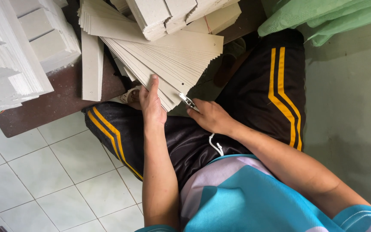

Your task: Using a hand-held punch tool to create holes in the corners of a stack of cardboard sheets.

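Note:
A fanned stack of grey cardboard strips (181, 56) with small punched holes lies over my lap. My left hand (151, 103) grips the near end of the fan, thumb on top. At the fan's lower corner, my right hand (211, 117) pinches a small shiny metal piece (188, 101); I cannot tell what kind of piece it is. I sit in black shorts with yellow stripes (275, 94).
More bundles of grey card (172, 15) are piled above the fan. White stacked card blocks (18, 47) stand on a dark brown board (61, 99) at the left. A green sack (323, 17) lies at the top right. Pale floor tiles (56, 172) fill the lower left.

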